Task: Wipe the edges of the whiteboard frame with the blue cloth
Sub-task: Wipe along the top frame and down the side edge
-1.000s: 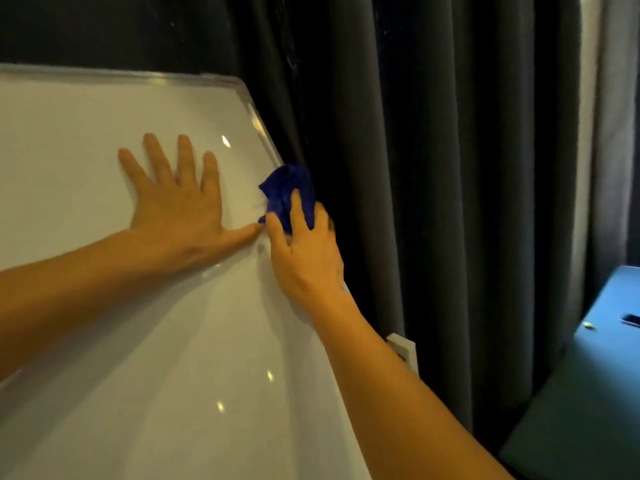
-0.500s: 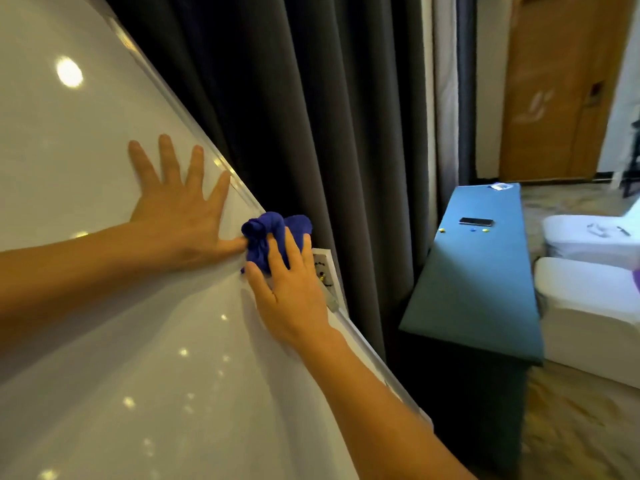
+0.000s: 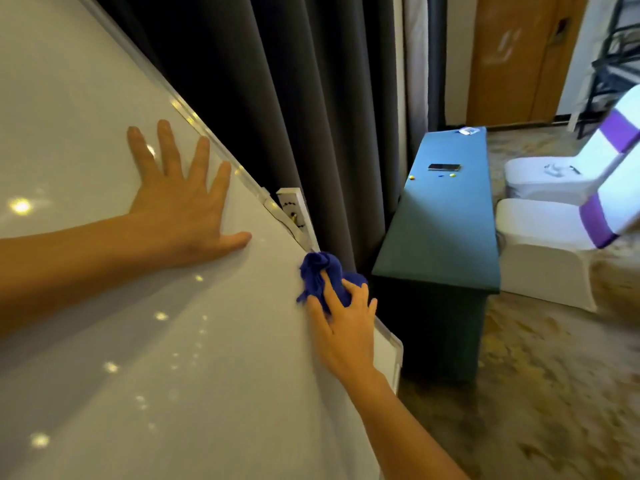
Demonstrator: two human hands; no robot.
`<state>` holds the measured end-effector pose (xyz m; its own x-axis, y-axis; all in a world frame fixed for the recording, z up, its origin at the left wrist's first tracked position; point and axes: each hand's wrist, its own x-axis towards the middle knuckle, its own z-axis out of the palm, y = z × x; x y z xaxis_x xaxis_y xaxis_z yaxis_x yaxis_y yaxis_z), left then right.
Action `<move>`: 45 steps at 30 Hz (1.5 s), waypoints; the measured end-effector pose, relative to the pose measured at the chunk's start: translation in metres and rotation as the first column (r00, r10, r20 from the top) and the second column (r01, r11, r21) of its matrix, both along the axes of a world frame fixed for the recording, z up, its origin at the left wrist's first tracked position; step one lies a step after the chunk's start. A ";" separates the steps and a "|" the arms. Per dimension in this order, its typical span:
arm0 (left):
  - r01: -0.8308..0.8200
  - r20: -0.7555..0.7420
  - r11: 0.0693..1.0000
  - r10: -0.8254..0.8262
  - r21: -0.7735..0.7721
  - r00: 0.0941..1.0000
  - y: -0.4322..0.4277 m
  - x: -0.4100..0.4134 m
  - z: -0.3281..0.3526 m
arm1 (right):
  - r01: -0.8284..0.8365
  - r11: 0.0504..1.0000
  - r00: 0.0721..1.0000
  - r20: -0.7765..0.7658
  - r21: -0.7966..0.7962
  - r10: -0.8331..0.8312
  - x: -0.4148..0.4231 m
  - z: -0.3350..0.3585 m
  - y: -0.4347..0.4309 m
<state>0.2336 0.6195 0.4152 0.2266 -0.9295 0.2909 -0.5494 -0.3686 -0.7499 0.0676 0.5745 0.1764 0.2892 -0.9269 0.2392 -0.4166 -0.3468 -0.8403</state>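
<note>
Cloth [image 3: 320, 275] bunched in right hand [image 3: 346, 327] grip, frame edge [image 3: 214, 140] beneath hidden, left hand [image 3: 180, 206] flat, open.

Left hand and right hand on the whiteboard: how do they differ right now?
The left hand lies flat with fingers spread on the whiteboard face and holds nothing; the right hand presses the bunched blue cloth under its fingers. The left hand sits in from the frame and higher up; the right hand is at the right edge, lower, near the bottom corner. Both are bare and touch the board.
</note>
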 end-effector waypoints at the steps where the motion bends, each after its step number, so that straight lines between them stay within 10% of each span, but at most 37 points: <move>1: 0.003 0.003 1.000 -0.003 0.010 1.000 -0.002 -0.006 -0.007 | 0.019 0.999 0.999 0.037 0.041 -0.020 -0.002 -0.002 -0.007; 9: -0.031 0.033 0.998 0.030 0.051 0.999 -0.013 -0.039 -0.066 | -0.114 0.993 0.988 0.102 -0.020 0.116 0.024 -0.013 -0.037; 15: 0.050 0.002 0.983 -0.051 0.174 0.999 -0.011 -0.052 -0.092 | 0.129 0.910 0.989 -0.113 0.394 -0.091 -0.037 -0.083 -0.050; 22: 0.091 -0.030 0.950 -0.086 0.299 0.996 -0.007 -0.079 -0.147 | -0.173 0.985 0.980 0.097 -0.005 0.173 0.021 -0.039 -0.031; 29: 0.076 0.009 0.930 -0.085 0.361 0.996 -0.013 -0.081 -0.152 | 0.014 0.890 0.995 -0.098 0.456 0.034 -0.049 -0.133 -0.041; 38: 0.129 -0.031 0.886 -0.129 0.445 0.991 -0.010 -0.100 -0.194 | -0.141 0.968 0.989 0.074 0.209 0.128 -0.017 -0.107 -0.025; 41: 0.123 -0.054 0.861 -0.111 0.493 0.992 -0.016 -0.109 -0.202 | -0.076 0.863 0.997 0.021 0.499 0.075 -0.055 -0.157 -0.036; 45: 0.186 -0.079 0.818 -0.171 0.544 0.982 -0.021 -0.119 -0.206 | -0.088 0.566 0.890 0.321 0.819 -0.325 -0.058 -0.161 -0.053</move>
